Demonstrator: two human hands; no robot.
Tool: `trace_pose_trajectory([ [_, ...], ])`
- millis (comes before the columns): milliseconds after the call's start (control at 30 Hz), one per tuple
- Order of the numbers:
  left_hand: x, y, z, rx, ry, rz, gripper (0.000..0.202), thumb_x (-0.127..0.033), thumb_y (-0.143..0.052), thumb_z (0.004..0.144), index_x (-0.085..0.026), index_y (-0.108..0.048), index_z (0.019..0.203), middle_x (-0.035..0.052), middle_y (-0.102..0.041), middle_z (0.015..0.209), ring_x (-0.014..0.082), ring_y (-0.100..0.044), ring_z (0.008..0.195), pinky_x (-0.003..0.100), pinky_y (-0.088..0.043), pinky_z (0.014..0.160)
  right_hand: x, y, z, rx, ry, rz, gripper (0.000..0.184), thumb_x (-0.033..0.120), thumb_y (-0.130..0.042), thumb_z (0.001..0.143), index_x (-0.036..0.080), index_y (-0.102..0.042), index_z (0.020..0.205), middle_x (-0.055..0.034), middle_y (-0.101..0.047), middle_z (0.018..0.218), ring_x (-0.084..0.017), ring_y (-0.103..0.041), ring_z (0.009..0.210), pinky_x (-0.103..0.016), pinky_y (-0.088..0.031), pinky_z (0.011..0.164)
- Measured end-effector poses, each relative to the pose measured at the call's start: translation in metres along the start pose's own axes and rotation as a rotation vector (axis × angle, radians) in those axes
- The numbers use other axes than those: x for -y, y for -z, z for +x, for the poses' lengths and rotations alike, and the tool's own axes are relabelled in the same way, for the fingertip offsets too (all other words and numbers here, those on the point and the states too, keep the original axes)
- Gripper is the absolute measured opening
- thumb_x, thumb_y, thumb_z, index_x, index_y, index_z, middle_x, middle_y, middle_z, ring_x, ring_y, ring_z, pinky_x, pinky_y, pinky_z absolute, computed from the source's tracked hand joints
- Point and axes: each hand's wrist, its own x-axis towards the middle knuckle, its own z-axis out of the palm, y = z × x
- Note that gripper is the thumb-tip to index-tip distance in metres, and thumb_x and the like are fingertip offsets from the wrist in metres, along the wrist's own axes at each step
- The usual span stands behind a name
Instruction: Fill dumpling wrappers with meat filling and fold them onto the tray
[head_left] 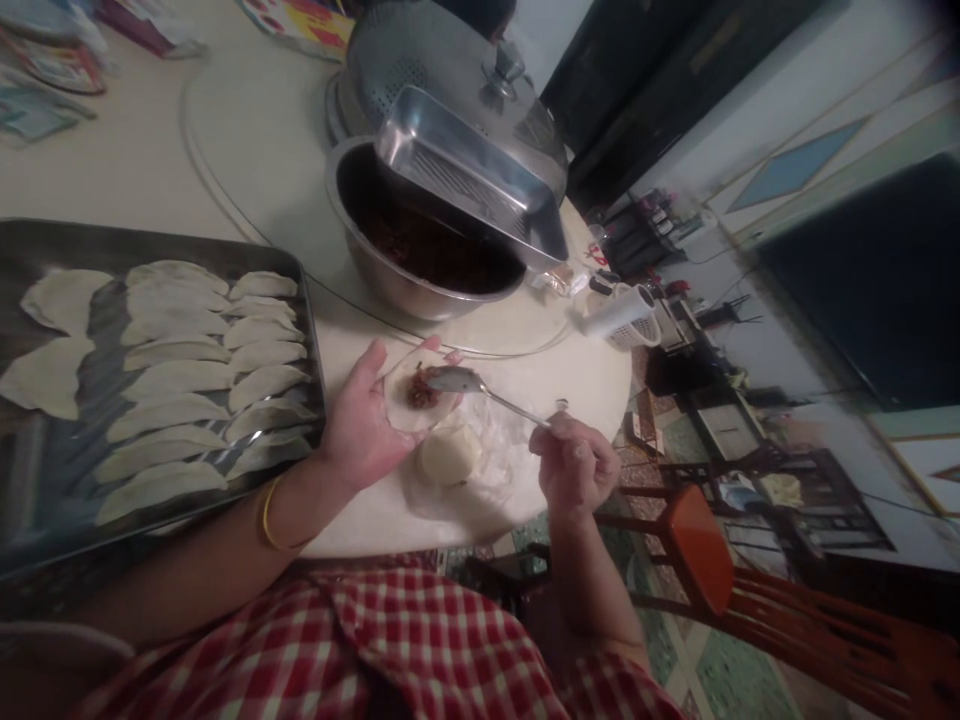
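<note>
My left hand (360,425) lies palm up over the table, cradling a round dumpling wrapper (401,405) with a dab of dark red filling (422,390) on it. My right hand (574,468) is closed around the handle of a metal spoon (457,380), whose bowl rests over the filling. Just below the wrapper, a stack of fresh wrappers (450,455) sits on a floury patch of the table. A steel bowl (390,275) with dark filling stands beyond my hands.
A dark baking tray (311,330) at the left holds several folded dumplings in rows. A steel rectangular pan (465,175) leans on the bowl, with a lidded steamer (450,60) behind. A white cup (622,315) stands near the table's right edge. An orange-red chair (701,550) stands below right.
</note>
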Motion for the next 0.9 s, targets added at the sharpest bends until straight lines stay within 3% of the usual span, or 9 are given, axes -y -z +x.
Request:
trace_pose_trajectory([
  [100,0.000,0.005,0.002,0.039,-0.003,-0.026,0.053,-0.047,-0.032,0.097,-0.015,-0.052,0.135,0.0129,-0.069,0.118,0.0240,-0.066,0.108,0.039,-0.055,0.089,-0.002,-0.005,-0.004,-0.057,-0.026,-0.059,0.019,0.032,-0.051,0.091,0.023,-0.067,0.087,0.0013,-0.063,0.060,-0.013,-0.059,0.048,-0.026,-0.046,0.041],
  [200,0.000,0.007,0.003,0.070,-0.009,-0.078,0.055,-0.049,-0.031,0.097,-0.017,-0.050,0.137,0.0122,-0.069,0.119,0.0239,-0.066,0.107,0.038,-0.055,0.088,-0.003,-0.010,-0.009,-0.032,-0.086,-0.082,0.020,0.032,-0.052,0.091,0.021,-0.068,0.086,0.0003,-0.065,0.061,-0.013,-0.060,0.050,-0.027,-0.049,0.044],
  [500,-0.002,-0.008,-0.005,-0.066,-0.023,-0.133,0.055,-0.051,-0.032,0.097,-0.016,-0.053,0.134,0.0106,-0.072,0.110,0.0230,-0.067,0.107,0.033,-0.054,0.086,0.002,-0.037,-0.028,0.021,0.023,-0.090,0.020,0.028,-0.050,0.092,0.021,-0.069,0.091,-0.0015,-0.069,0.061,-0.014,-0.061,0.051,-0.028,-0.050,0.047],
  [667,0.000,-0.007,-0.004,-0.057,-0.076,-0.138,0.059,-0.052,-0.031,0.096,-0.014,-0.050,0.136,0.0133,-0.072,0.108,0.0227,-0.068,0.102,0.034,-0.055,0.083,-0.001,-0.035,-0.038,-0.067,0.080,-0.069,0.026,0.022,-0.047,0.092,0.024,-0.068,0.108,-0.0017,-0.071,0.070,-0.013,-0.063,0.057,-0.027,-0.051,0.050],
  [900,0.000,-0.008,-0.001,-0.074,-0.136,-0.150,0.060,-0.050,-0.029,0.097,-0.011,-0.048,0.138,0.0139,-0.072,0.107,0.0224,-0.069,0.100,0.033,-0.056,0.082,-0.001,-0.032,-0.049,-0.085,0.065,-0.329,0.027,0.021,-0.045,0.093,0.023,-0.064,0.112,-0.0012,-0.071,0.068,-0.015,-0.066,0.057,-0.029,-0.055,0.053],
])
